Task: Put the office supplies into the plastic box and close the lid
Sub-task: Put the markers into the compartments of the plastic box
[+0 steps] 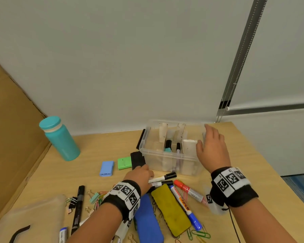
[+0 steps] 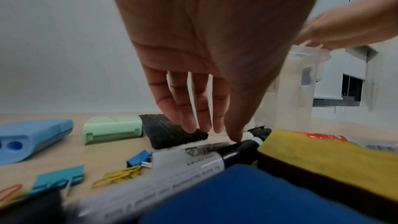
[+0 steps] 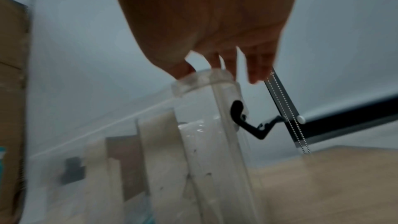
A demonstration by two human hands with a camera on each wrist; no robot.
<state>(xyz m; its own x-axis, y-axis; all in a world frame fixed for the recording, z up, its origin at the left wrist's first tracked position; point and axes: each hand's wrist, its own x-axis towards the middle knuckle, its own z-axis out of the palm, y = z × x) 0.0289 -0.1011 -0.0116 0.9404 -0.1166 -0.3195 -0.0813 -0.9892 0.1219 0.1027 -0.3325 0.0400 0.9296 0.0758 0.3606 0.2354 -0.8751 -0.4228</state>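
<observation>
The clear plastic box stands open at the back of the table, with dividers and two markers upright inside. My right hand holds its right rim, thumb inside and fingers outside. My left hand reaches down in front of the box with straight fingers. Its fingertips touch a black eraser and its thumb touches one of two black-capped white markers lying on the table. It grips nothing. No lid is in view.
A yellow eraser, blue eraser, red marker, blue marker, black marker, clips, and green and blue sharpeners lie about. A teal bottle and cardboard stand at the left.
</observation>
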